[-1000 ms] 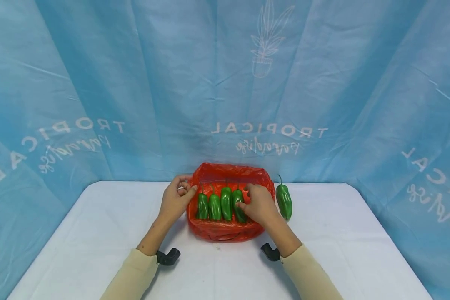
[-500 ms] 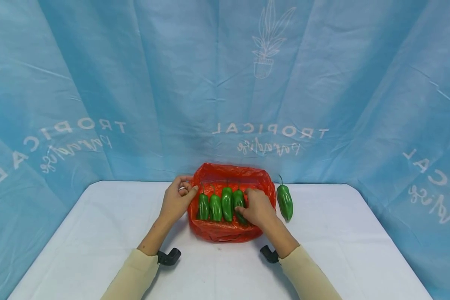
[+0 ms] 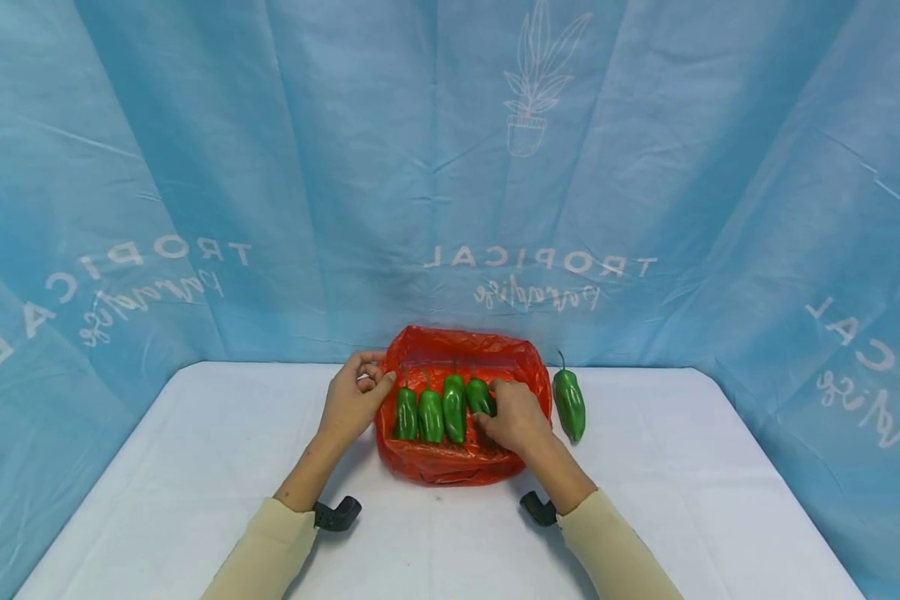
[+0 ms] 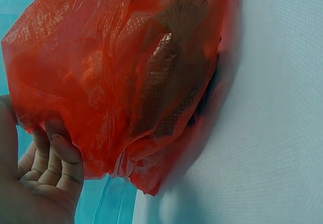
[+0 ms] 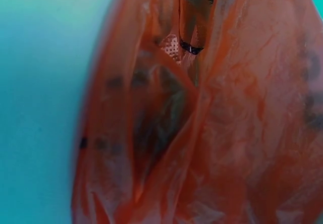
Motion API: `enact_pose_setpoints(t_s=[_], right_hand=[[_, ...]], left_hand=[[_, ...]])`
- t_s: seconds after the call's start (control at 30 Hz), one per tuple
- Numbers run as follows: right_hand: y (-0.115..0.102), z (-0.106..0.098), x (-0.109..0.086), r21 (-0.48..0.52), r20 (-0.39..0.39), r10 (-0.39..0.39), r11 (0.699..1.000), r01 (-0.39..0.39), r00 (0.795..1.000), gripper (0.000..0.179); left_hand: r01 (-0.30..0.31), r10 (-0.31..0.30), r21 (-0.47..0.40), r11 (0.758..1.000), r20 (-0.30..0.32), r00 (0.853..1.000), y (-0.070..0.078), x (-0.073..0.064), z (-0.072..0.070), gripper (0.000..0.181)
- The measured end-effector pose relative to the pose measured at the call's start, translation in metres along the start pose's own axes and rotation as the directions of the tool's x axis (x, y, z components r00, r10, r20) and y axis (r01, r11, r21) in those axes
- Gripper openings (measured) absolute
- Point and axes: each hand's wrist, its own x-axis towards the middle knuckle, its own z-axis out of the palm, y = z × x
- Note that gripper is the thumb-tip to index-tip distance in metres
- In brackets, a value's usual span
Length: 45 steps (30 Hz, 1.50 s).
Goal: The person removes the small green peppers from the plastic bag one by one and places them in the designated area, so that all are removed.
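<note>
A red plastic bag point(image 3: 442, 468) lies with its mouth spread wide on the white table. Several green peppers stand in a row inside it, among them a middle one point(image 3: 454, 408). My left hand point(image 3: 351, 400) pinches the bag's left rim; in the left wrist view, the curled fingers of that left hand point(image 4: 48, 183) are against the red plastic point(image 4: 101, 57). Inside the right part of the bag, my right hand point(image 3: 519, 417) grips the rightmost pepper point(image 3: 480, 396), which leans. The right wrist view shows mostly the bag's film point(image 5: 252, 108), and the hand is hidden there.
One more green pepper point(image 3: 569, 404) lies on the white tablecloth point(image 3: 682, 500), just right of the bag. A blue printed curtain point(image 3: 390, 167) hangs close behind the table. Black wrist mounts point(image 3: 337, 514) stick out from both wrists.
The right hand has shifted slightly left and down and taken hold of the rightmost pepper, which now tilts more and is partly covered. The left hand stays on the rim.
</note>
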Motion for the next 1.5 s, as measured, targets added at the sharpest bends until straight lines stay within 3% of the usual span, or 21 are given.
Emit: enact_pose_setpoints(t_s=[0.43, 1.0, 1.5], right_hand=[[0.001, -0.002, 0.001, -0.012, -0.003, 0.015, 1.000, -0.015, 1.000, 0.043], [0.000, -0.015, -0.002, 0.047, -0.038, 0.009, 0.999, -0.007, 0.999, 0.056], [-0.001, -0.038, -0.007, 0.148, -0.106, -0.030, 0.988, 0.046, 0.994, 0.049]], left_hand=[[0.002, -0.002, 0.008, 1.000, -0.006, 1.000, -0.001, 0.001, 0.000, 0.035], [0.004, -0.003, 0.027, 1.000, -0.012, 1.000, -0.001, 0.002, 0.001, 0.036], [-0.006, 0.006, 0.001, 1.000, -0.024, 1.000, -0.001, 0.002, 0.002, 0.039]])
